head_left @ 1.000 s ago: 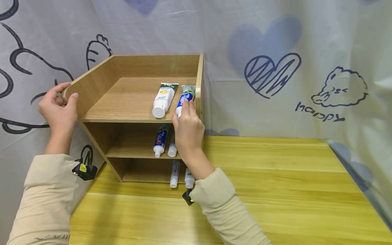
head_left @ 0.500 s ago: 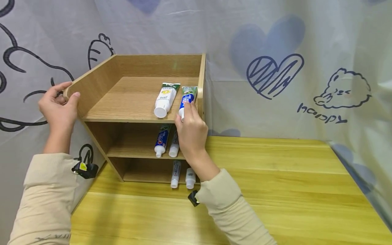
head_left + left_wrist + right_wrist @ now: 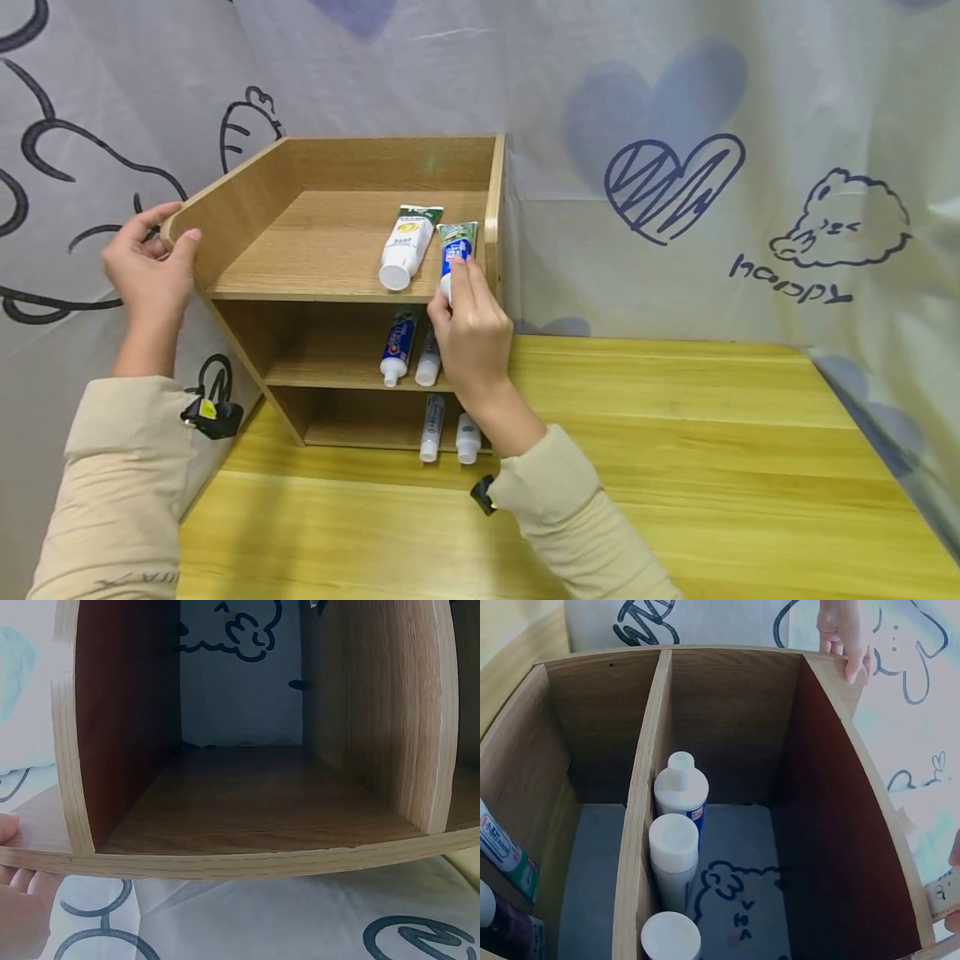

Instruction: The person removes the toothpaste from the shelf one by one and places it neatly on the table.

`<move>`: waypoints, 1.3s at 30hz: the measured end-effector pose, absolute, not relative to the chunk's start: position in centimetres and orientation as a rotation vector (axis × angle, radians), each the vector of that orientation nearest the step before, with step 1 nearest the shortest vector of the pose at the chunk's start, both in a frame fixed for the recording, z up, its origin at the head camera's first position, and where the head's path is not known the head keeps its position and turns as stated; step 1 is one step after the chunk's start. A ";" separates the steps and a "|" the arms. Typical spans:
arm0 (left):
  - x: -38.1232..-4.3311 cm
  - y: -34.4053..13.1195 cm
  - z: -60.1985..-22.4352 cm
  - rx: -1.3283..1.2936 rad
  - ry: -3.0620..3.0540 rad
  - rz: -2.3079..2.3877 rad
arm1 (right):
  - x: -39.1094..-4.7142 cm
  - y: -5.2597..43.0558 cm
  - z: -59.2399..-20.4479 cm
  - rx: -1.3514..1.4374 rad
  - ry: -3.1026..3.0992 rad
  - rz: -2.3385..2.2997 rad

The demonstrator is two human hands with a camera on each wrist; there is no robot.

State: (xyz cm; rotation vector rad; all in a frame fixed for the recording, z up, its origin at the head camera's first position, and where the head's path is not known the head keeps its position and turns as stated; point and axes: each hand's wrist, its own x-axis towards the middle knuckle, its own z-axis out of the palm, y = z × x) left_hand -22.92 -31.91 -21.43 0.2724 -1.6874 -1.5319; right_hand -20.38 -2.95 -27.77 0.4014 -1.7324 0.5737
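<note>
My left hand (image 3: 152, 267) grips the front corner of the wooden shelf's (image 3: 247, 297) raised left side panel, thumb inside and fingers outside. At the right end of the top tier, my right hand (image 3: 474, 329) pinches a blue and green toothpaste tube (image 3: 456, 248) near its cap. The cap end is partly hidden by the fingers. Just left of it lies a white toothpaste tube with a green end (image 3: 405, 246), cap facing the front. In the right wrist view, the right fingers (image 3: 952, 921) show only at the right edge, around part of the tube.
On the middle tier, a blue toothpaste tube (image 3: 397, 346) and a white tube (image 3: 428, 358) lie caps forward. The right wrist view shows another white cap (image 3: 671, 936) there. The bottom tier holds two more tubes, one slim and white (image 3: 431, 429). A yellow wooden table (image 3: 675, 450) extends right.
My right hand has drawn the blue and green toothpaste tube slightly toward the shelf's front, and the tube now sits a little more tilted. The left hand keeps its grip on the side panel.
</note>
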 end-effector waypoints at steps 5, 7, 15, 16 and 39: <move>-22.9 -31.9 -21.3 0.280 -1.713 -1.499 | -19.9 -2.4 -27.3 0.447 -1.657 0.578; -22.9 -31.9 -21.3 0.282 -1.731 -1.491 | -19.7 -2.2 -27.0 0.458 -1.629 0.596; -22.8 -32.1 -20.9 0.373 -1.852 -1.435 | -19.4 -1.0 -25.9 0.529 -1.547 0.724; -22.8 -32.2 -20.8 0.387 -1.878 -1.409 | -19.3 -0.8 -25.8 0.538 -1.541 0.745; -22.5 -32.2 -20.5 0.400 -1.959 -1.388 | -18.3 2.9 -22.8 0.643 -1.442 1.055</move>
